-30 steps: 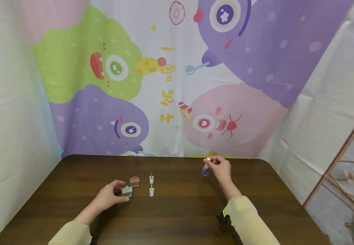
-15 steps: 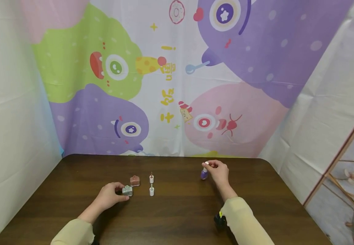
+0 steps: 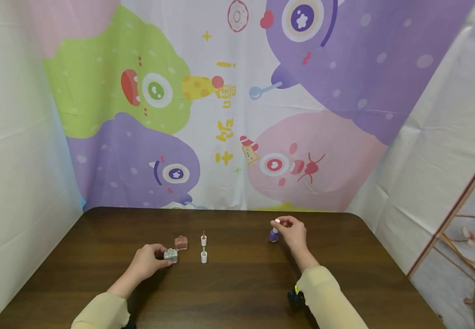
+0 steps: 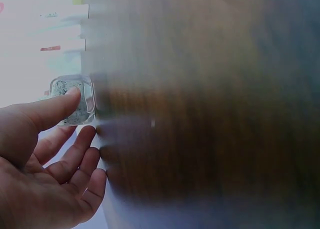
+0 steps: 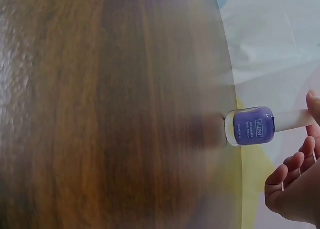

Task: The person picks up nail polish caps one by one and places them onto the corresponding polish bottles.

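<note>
My left hand [image 3: 145, 262] has the speckled grey-green nail polish bottle [image 3: 171, 256] between thumb and fingers, on the table at left. The left wrist view has the thumb across this capless bottle [image 4: 61, 86]. A reddish-brown nail polish bottle [image 3: 181, 243], also capless, stands just behind it. To their right, two white brush caps [image 3: 203, 257] stand with brushes pointing up. Over at the right, my right hand [image 3: 296, 233] pinches the long white cap of a purple nail polish bottle [image 5: 254, 126]. That bottle is upright, its base at or very near the tabletop.
The dark wooden table [image 3: 237, 292] ends at the back against a hanging cartoon-print cloth [image 3: 221, 183]. Pale cloth walls rise on both sides. A black device [image 3: 296, 298] sits under the right wrist.
My right hand has lowered the purple bottle towards the table and slightly left. My left thumb has drawn in against the speckled bottle. The other bottle and the caps have stayed put.
</note>
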`<state>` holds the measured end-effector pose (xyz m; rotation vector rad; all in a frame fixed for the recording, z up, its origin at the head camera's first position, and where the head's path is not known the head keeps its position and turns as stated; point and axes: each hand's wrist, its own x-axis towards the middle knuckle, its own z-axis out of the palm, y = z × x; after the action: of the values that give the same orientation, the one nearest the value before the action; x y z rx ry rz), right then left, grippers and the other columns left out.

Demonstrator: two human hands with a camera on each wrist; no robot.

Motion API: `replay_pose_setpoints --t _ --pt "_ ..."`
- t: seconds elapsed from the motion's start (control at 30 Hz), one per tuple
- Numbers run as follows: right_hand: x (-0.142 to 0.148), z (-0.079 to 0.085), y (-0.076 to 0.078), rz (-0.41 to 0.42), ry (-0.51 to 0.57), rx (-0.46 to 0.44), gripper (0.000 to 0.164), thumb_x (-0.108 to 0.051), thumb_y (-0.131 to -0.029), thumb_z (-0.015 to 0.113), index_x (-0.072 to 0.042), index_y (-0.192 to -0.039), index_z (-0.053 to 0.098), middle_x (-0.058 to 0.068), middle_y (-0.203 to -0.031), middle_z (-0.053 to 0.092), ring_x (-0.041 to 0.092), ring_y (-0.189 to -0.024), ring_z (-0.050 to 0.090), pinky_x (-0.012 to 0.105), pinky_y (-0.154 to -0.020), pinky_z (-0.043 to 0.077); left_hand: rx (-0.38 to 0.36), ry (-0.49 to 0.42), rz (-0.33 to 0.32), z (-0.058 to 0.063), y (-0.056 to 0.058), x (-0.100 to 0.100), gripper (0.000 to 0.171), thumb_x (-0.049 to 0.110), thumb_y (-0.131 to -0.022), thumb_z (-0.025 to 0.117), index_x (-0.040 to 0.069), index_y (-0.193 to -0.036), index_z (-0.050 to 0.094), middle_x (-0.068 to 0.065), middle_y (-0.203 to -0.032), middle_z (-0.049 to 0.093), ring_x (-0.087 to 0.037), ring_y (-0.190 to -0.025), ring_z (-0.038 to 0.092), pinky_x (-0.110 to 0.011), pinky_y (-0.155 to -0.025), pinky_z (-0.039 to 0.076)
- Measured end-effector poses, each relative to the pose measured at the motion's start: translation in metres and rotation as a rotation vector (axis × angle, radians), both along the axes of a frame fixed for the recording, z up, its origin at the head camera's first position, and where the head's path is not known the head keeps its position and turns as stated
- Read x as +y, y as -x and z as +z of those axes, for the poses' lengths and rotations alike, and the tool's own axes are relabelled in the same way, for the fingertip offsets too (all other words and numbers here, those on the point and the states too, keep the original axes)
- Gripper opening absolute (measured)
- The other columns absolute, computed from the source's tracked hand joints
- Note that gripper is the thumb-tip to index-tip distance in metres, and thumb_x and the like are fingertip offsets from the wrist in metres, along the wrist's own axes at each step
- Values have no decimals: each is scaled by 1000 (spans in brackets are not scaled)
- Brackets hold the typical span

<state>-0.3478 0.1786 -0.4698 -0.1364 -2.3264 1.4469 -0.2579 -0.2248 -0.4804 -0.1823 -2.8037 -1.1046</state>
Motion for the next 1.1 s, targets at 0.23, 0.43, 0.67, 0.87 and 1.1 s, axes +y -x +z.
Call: replay_pose_setpoints --t 0.23,0.43,0.67,0.87,1.1 --pt "0 5 -2 42 -14 24 29 -21 -74 81 -3 -94 71 -1 -74 54 9 -67 46 20 -60 37 7 14 7 -1 0 0 24 14 -71 81 2 -86 67 -6 -82 66 -18 -74 57 -37 -66 47" --pt "-4 23 -10 76 -43 67 28 -18 -76 79 -2 -97 71 4 -76 55 12 -70 47 19 -60 38 -35 21 34 2 -1 3 23 12 -72 80 2 -89 68 -6 -87 68 -20 -79 59 -39 -70 48" --pt "-12 40 -17 132 6 56 29 -19 -77 79 -2 -99 70 3 -77 56 9 -70 48 17 -61 40 -35 29 40 0 1 2 22 10 -72 80 3 -88 68 -5 -85 67 -17 -76 57 -36 -69 47" --pt "-23 48 -24 214 64 8 31 -19 -79 77 -1 -103 69 3 -80 56 10 -73 49 18 -63 41 -28 24 35 3 0 2 23 12 -72 81 2 -88 68 -5 -85 67 -17 -76 56 -36 -68 46" --pt "-41 58 -34 295 117 -43 29 -20 -81 75 -5 -105 68 3 -84 58 14 -79 50 21 -64 42 -35 19 38 2 -1 3 22 11 -72 80 2 -89 68 -6 -86 68 -18 -76 57 -37 -68 47"
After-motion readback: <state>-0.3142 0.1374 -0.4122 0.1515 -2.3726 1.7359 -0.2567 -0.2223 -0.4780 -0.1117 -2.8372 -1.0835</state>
